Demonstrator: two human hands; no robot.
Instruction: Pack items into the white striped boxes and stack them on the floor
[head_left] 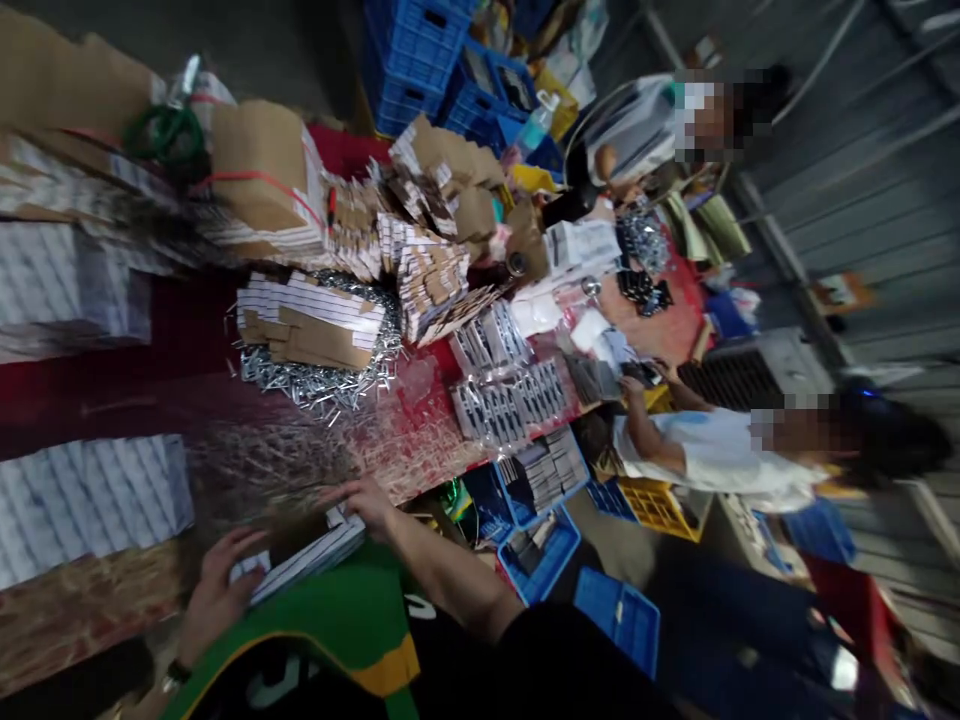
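The left hand grips one end of a white striped packet, and the right hand holds the other, close against the green clothing. Beyond, on the red table, striped card pieces lie on a heap of shiny metal parts. Farther along, clear-wrapped packs sit near a co-worker in white.
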